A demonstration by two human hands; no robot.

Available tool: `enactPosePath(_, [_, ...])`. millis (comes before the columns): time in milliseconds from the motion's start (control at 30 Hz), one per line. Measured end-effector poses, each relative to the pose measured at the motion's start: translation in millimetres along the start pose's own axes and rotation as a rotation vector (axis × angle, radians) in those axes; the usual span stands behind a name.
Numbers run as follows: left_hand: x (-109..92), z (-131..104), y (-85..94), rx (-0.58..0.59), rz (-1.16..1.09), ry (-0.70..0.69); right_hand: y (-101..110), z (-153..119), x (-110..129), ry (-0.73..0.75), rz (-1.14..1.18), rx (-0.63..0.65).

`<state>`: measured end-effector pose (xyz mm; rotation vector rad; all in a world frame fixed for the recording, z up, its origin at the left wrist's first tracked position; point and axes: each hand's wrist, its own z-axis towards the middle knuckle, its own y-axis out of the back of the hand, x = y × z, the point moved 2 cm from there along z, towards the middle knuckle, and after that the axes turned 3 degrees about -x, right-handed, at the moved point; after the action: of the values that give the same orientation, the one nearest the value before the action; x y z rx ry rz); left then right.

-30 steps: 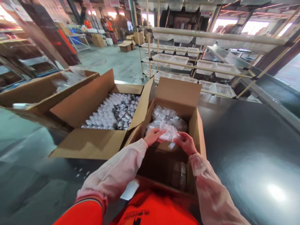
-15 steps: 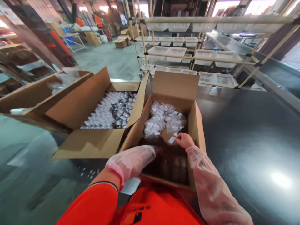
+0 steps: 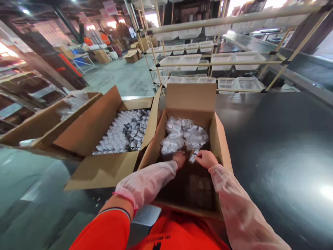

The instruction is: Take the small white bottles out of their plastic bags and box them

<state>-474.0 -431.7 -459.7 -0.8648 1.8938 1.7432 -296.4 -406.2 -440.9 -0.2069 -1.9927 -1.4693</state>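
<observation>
In front of me stands an open cardboard box [image 3: 222, 140] with clear plastic bags of small white items [image 3: 173, 140] bunched at its far end. My right hand [image 3: 207, 159], inside the box by the right wall, pinches a small bottle with a white label [image 3: 193, 156] between thumb and fingers. My left hand [image 3: 180, 159] reaches in beside it, at the near edge of the bags; its fingers are blurred and partly lost in shadow. More pale small items sit dimly in the near end of the box. Translucent sleeve covers run up both forearms.
Left of the box is a second open carton [image 3: 101, 170] full of small white-capped bottles. Beyond it lies another carton [image 3: 49, 119] with plastic film. A dark tabletop [image 3: 275, 146] spreads to the right. Behind stands a pipe rack [image 3: 234, 63] with white trays. Two people in orange are far off.
My left hand has moved forward from the shadowed near part of the box to the bags. My right hand stays on the small bottle, nearly in place. The view has shifted slightly.
</observation>
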Motion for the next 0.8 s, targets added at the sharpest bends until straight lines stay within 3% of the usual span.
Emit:
enactPosePath(133, [15.4, 37.2, 35.9, -0.084, 0.217, 0.045, -0.9, 0.0, -1.7, -0.018, 0.065, -0.005])
enactPosePath(233, [26.6, 47.1, 57.3, -0.108, 0.299, 0.078, -1.8, -0.2, -2.7, -0.034, 0.162, -0.005])
enactPosePath(333, [25.7, 39.6, 63.4, -0.103, 0.325, 0.064, -5.1, 0.5, -2.7, -0.059, 0.331, 0.023])
enactPosePath(467, [0.9, 12.8, 60.8, -0.084, 0.281, -0.074, -5.8, 1.1, 3.6, -0.111, 0.661, 0.099])
enactPosePath(533, [-16.0, -3.7, 57.8, -0.060, 0.146, -0.177, -1.8, -0.8, 8.9, -0.088, 0.839, 0.128])
enactPosePath(600, [-29.6, -17.4, 54.5, -0.043, -0.131, -0.223, 3.2, -4.4, 13.7, -0.040, 0.996, 0.145])
enactPosePath(700, [-37.9, -26.8, 50.5, -0.079, -0.571, -0.074, 7.1, -10.1, 18.0, -0.002, 1.255, 0.177])
enactPosePath(800, [-39.5, -28.3, 51.7, -0.120, -0.727, 0.055, 5.6, -11.9, 20.3, -0.011, 1.401, 0.224])
